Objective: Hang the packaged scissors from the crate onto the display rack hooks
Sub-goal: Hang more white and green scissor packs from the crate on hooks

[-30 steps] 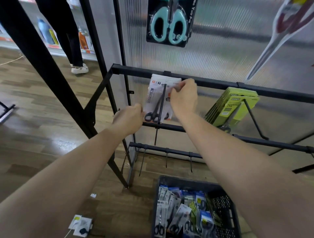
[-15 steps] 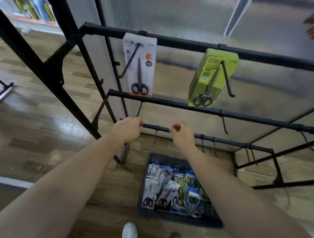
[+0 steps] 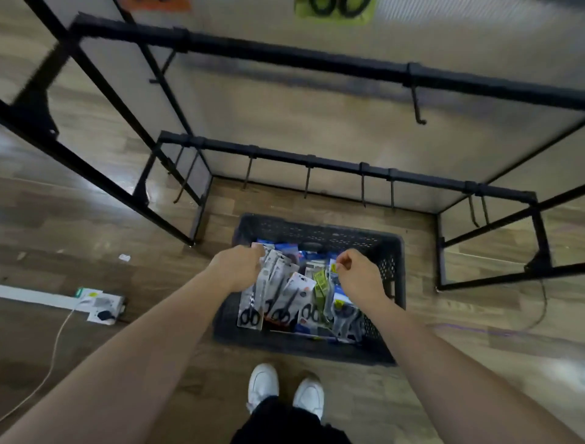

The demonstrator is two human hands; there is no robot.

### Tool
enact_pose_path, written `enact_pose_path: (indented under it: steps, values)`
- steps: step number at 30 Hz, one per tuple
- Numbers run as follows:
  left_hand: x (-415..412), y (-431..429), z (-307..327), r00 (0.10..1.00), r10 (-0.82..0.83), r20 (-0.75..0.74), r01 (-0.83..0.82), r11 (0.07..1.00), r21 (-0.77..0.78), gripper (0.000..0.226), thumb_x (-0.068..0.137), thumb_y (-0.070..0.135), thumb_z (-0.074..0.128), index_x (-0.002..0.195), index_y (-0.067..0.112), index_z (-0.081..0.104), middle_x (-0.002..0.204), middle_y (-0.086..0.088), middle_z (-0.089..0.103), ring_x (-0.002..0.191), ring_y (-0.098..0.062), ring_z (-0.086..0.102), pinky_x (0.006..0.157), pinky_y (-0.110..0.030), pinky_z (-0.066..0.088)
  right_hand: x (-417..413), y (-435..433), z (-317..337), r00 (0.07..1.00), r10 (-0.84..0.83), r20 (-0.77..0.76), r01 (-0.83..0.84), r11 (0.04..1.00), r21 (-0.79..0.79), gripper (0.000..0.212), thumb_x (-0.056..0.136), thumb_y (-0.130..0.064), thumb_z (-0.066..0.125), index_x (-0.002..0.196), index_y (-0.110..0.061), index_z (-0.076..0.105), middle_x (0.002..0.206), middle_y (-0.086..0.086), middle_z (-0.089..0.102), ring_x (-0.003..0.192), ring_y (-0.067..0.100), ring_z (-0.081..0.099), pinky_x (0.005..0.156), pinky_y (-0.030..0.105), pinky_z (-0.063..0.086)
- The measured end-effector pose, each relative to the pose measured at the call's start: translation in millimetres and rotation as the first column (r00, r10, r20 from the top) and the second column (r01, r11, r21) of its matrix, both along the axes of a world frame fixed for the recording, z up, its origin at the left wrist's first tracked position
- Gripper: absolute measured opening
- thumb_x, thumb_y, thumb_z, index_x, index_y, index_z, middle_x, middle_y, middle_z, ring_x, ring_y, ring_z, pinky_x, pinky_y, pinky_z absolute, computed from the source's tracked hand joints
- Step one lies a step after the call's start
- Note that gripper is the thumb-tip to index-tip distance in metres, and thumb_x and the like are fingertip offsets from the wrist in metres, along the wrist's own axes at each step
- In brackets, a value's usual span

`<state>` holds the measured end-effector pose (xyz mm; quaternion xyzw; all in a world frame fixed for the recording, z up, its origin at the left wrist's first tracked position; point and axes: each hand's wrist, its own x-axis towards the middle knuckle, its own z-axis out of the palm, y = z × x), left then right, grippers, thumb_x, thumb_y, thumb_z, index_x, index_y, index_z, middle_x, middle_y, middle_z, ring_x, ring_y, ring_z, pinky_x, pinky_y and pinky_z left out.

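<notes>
A dark plastic crate [image 3: 316,234] stands on the wood floor below the black display rack [image 3: 285,60]. Several packaged scissors [image 3: 285,301], with white, blue and green cards, lie in it. My left hand [image 3: 237,269] is down at the crate's left side, its fingertips hidden against the tops of the white packs. My right hand [image 3: 357,275] is over the right side, fingers curled, thumb and forefinger pinching the top of a blue pack with a yellow tag [image 3: 333,269]. The bottoms of a hung green pack [image 3: 335,9] and an orange-edged pack [image 3: 155,3] show at the top edge.
The lowest bar carries several bare hooks [image 3: 307,183], and one hook [image 3: 416,107] hangs from the middle bar. My white shoes [image 3: 262,383] stand just in front of the crate. White boxes and a cable [image 3: 101,304] lie on the floor to the left.
Both hands let go of the white pack, which stayed on the upper hook, and dropped to the crate. My view tilted down from the rack to the floor.
</notes>
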<state>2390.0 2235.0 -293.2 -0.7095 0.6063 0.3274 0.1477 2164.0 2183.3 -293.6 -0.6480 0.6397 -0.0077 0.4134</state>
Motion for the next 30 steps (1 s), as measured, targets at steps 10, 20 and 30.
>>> enact_pose_path:
  steps: [10,20,30]
  values:
    - [-11,-49,-288,0.996,-0.071,0.045,0.073,0.997,-0.024,0.035,0.097,0.012,0.038,0.131,0.013,0.045,0.125,-0.012,0.052,0.111,-0.031,0.052,0.086,-0.043,0.049,0,-4,-313,0.977,0.173,-0.129,-0.172,0.985,0.018,0.029,0.097,-0.019,0.047,0.125,-0.013,0.052,0.124,0.011,0.056,0.108,0.029,0.053,0.084,0.038,0.048]
    - [-44,-86,-446,0.956,-0.226,0.188,0.236,0.971,-0.032,0.052,0.09,0.027,0.055,0.138,0.02,0.037,0.142,-0.009,0.037,0.125,-0.032,0.038,0.096,-0.039,0.037,3,-8,-424,0.965,0.252,-0.07,-0.258,0.961,-0.099,0.032,0.098,-0.023,0.045,0.129,-0.018,0.05,0.129,0.001,0.051,0.116,0.021,0.047,0.093,0.033,0.041]
    - [-34,-61,-358,0.993,-0.112,0.022,0.111,0.993,0.044,0.024,0.092,0.015,0.056,0.116,0.014,0.061,0.116,-0.009,0.061,0.103,-0.027,0.059,0.083,-0.034,0.048,-5,26,-344,0.963,0.261,-0.062,-0.264,0.963,-0.048,0.02,0.096,-0.026,0.05,0.105,-0.018,0.065,0.103,-0.001,0.063,0.093,0.019,0.058,0.077,0.035,0.048]
